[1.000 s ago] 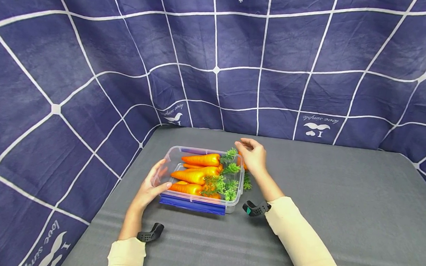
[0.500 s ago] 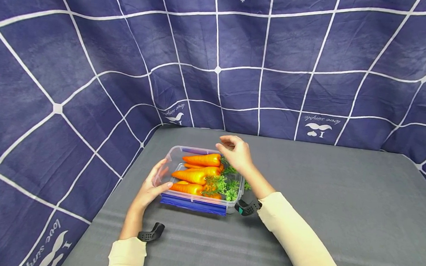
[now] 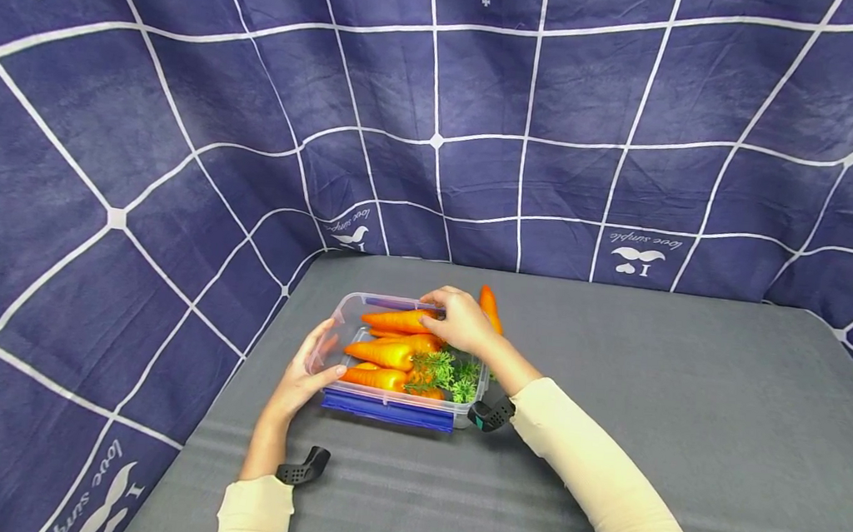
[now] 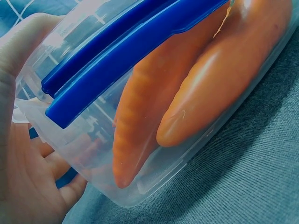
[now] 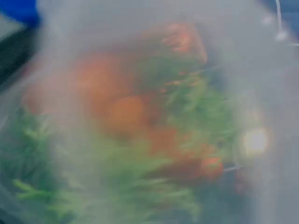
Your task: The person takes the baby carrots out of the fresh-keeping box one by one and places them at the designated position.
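Note:
A clear plastic food box [image 3: 344,303] with blue latches holds several orange carrots [image 3: 382,353] with green leafy tops [image 3: 437,367]. At its left end my left hand [image 3: 295,381] grips the box, thumb over the near rim and fingers on the outer wall. In the left wrist view, carrot tips [image 4: 135,154] show through the clear wall. My right hand [image 3: 461,323] reaches over the far right part of the box, thumb and fingers about the thick end of the rearmost carrot [image 3: 388,320]. The hand hides that carrot's top. The right wrist view is blurred.
Another carrot [image 3: 489,304] lies outside the box, behind the right wrist. A blue latch flap [image 3: 387,410] hangs along the near side. The grey tabletop [image 3: 671,402] extends right, and a blue curtain with white lines [image 3: 573,127] stands behind and at the left.
My right hand has moved left and down from beside the box to the rearmost carrot, which has shifted slightly left. The carrot outside is now uncovered. The left hand stays put.

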`<action>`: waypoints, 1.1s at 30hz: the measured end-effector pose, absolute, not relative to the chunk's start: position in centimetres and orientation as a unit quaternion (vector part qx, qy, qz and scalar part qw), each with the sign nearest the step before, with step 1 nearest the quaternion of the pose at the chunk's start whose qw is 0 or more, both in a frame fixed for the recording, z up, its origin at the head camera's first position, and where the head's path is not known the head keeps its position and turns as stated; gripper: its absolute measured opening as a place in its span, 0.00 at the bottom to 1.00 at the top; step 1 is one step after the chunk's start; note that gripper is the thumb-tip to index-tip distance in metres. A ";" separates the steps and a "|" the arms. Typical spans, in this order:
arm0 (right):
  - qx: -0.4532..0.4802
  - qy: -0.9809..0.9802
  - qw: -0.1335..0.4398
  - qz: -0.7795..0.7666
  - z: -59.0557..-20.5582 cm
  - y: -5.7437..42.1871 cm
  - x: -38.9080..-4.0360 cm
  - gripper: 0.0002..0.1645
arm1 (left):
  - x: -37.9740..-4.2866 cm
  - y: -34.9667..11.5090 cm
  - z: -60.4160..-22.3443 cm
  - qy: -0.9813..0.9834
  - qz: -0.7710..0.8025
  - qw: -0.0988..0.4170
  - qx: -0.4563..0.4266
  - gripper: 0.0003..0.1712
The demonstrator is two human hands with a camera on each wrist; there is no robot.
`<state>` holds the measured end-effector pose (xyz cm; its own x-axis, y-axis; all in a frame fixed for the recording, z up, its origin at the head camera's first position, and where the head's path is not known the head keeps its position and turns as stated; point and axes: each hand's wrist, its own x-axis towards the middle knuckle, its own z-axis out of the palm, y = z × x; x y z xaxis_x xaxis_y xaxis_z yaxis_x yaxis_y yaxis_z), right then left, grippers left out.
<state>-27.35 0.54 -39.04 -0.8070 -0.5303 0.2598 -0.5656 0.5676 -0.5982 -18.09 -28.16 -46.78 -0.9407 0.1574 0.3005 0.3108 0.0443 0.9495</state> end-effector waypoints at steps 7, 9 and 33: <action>0.342 -0.901 0.045 0.262 -39.9 0.1 -27.4 0.21 | -18.0 -28.3 -46.8 -0.721 -0.671 0.058 -0.163 0.46; 0.353 -0.902 0.048 0.246 -40.0 0.0 -27.3 0.21 | -18.0 -28.3 -46.8 -0.720 -0.672 0.059 -0.162 0.46; 0.351 -0.932 0.031 0.089 -39.3 -1.5 -27.7 0.27 | -18.0 -28.0 -46.6 -0.722 -0.673 0.053 -0.150 0.46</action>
<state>-27.67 -1.45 -39.26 -0.7516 -0.6484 0.1210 -0.6596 0.7375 -0.1448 -17.98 -28.05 -46.63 -0.9495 0.1452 0.2780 0.2875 0.0482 0.9566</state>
